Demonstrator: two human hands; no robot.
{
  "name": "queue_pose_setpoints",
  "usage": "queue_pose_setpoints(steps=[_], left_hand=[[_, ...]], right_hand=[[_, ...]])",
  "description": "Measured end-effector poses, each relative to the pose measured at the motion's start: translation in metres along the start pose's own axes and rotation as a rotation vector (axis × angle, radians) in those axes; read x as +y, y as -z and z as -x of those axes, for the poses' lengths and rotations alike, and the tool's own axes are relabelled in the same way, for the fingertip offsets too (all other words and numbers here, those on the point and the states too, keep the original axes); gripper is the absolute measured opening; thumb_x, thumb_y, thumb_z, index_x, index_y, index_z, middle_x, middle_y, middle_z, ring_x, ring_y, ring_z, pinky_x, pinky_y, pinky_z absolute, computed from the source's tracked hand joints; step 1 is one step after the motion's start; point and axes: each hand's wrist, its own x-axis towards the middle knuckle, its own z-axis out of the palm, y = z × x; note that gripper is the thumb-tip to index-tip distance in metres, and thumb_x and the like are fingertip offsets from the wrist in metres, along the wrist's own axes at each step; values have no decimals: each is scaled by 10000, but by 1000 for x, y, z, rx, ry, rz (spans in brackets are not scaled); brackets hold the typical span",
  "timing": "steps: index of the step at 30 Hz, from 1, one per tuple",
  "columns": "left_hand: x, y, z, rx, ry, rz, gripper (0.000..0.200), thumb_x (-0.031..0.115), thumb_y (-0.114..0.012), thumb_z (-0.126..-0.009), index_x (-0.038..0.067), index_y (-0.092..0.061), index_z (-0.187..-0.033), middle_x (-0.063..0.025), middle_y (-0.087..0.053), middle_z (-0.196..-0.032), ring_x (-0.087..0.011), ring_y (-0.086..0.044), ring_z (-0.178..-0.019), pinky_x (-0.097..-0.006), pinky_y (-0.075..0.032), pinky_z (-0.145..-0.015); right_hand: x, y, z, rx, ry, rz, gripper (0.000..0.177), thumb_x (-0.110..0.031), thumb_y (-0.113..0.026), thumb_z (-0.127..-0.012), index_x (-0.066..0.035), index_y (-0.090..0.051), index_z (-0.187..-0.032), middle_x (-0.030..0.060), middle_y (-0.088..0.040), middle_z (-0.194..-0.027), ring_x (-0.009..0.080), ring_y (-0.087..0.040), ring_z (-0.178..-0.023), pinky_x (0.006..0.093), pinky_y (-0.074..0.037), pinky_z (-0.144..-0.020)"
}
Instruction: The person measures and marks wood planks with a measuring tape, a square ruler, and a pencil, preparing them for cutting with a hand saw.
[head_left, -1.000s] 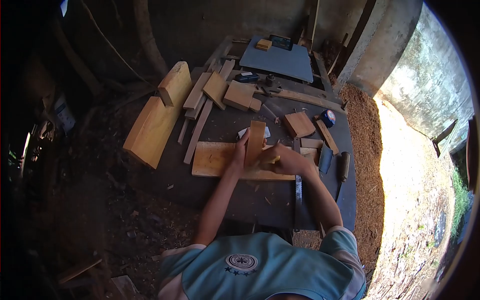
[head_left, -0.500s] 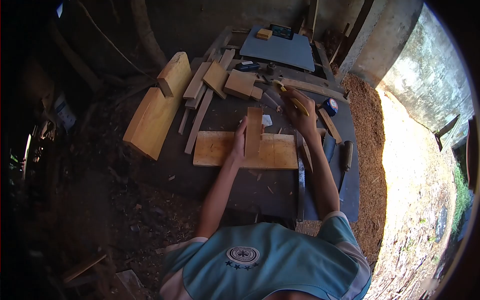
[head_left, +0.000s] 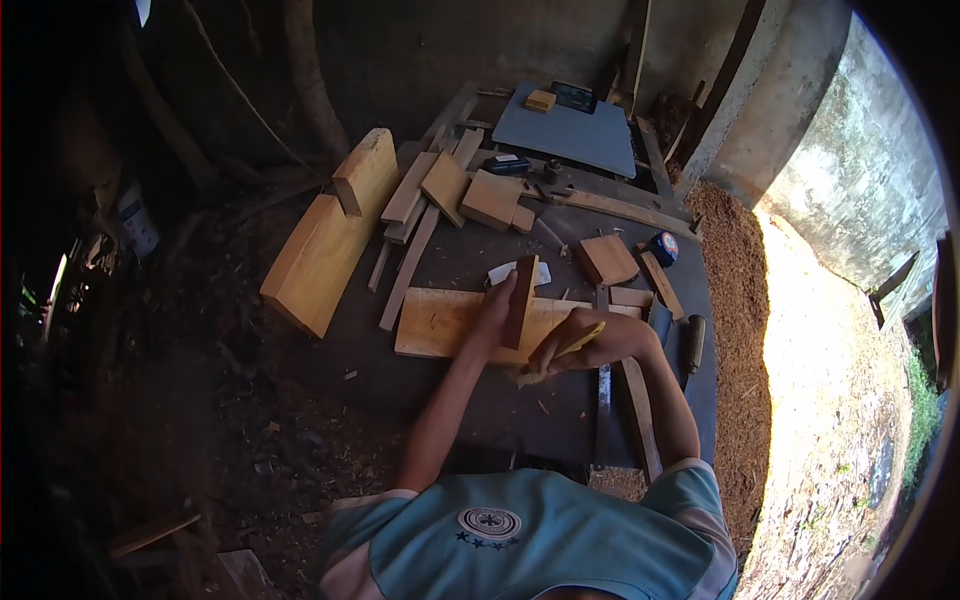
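My left hand is closed around a short, flat piece of wood, which it holds tilted on edge above a longer wooden board. My right hand grips a paintbrush with a yellow handle. Its pale bristles point down and left, close by the lower end of the held piece. The long board lies flat on the dark table, partly covered by both hands. A small white sheet lies behind the left hand.
A wooden block, a blue tape measure and a wooden-handled tool are on the right. A metal strip crosses the table's near side. Stacked strips and a large notched timber stand left.
My right hand has brought the paintbrush down and toward me, beside the held wood. My left hand has turned that piece more on edge. The block at the right is now uncovered.
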Motion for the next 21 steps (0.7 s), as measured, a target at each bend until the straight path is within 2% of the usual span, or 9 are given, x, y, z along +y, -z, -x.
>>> queue_pose_setpoints(steps=[2,5,7,9,12,13,16,20,21], left_hand=[[7,-11,15,-32,-60,-111,371,398,-444,-917,76,-553,-1066,11,-573,-845,-74,-563,-794,-232,-459,-685],[2,4,7,-170,0,-91,374,396,-408,-925,81,-523,-1091,40,-495,-717,-49,-485,-533,-192,-412,-467],[2,-4,10,-106,5,0,399,411,-394,-922,93,-481,-1146,40,-448,-660,-40,-391,-394,-162,-304,-323],[7,-8,14,-116,-8,36,406,415,-396,-919,94,-470,-1156,35,-434,-648,-43,-389,-400,-162,-308,-325],[-3,-1,4,-281,-51,239,442,423,-376,-923,78,-445,-1191,22,-430,-678,-50,-388,-426,-167,-313,-321],[-7,3,0,-314,-8,337,449,421,-368,-925,74,-442,-1200,20,-432,-690,-51,-390,-434,-167,-316,-325],[4,-5,17,-361,-23,395,508,418,-346,-928,31,-404,-1252,9,-432,-725,-53,-372,-470,-175,-330,-347],[7,2,6,-335,-63,550,603,467,-360,-908,-14,-378,-1271,9,-402,-726,-69,-363,-545,-183,-336,-427],[10,1,10,-295,-60,497,607,471,-363,-906,-12,-378,-1273,9,-395,-724,-70,-367,-564,-186,-338,-442]], right_hand=[[-33,-1,3,282,0,205,148,-58,-585,-777,0,-622,-908,144,-644,-905,273,-614,-844,319,-472,-771],[6,2,-17,950,-10,412,112,-88,-624,-785,-4,-647,-856,126,-657,-830,254,-626,-836,301,-480,-750],[20,-8,-9,485,-16,207,153,-79,-611,-775,-12,-624,-912,127,-647,-902,240,-627,-803,322,-482,-732],[4,-22,-10,109,-55,11,154,-40,-605,-766,-2,-623,-914,124,-646,-936,237,-633,-805,322,-489,-717],[5,-18,-17,353,126,89,170,-44,-625,-758,2,-626,-921,116,-647,-927,234,-634,-827,317,-496,-720],[7,-12,-21,645,116,111,156,-30,-615,-752,6,-624,-903,119,-644,-910,250,-630,-854,322,-499,-730],[27,-1,-29,1023,51,329,127,-21,-609,-741,10,-625,-864,122,-640,-898,273,-625,-855,331,-500,-732],[12,-24,-17,254,130,36,114,-22,-606,-734,3,-627,-842,126,-639,-884,262,-623,-804,327,-473,-758],[13,-23,-18,294,137,83,113,-25,-608,-735,2,-631,-842,127,-641,-879,261,-623,-802,327,-474,-755]])
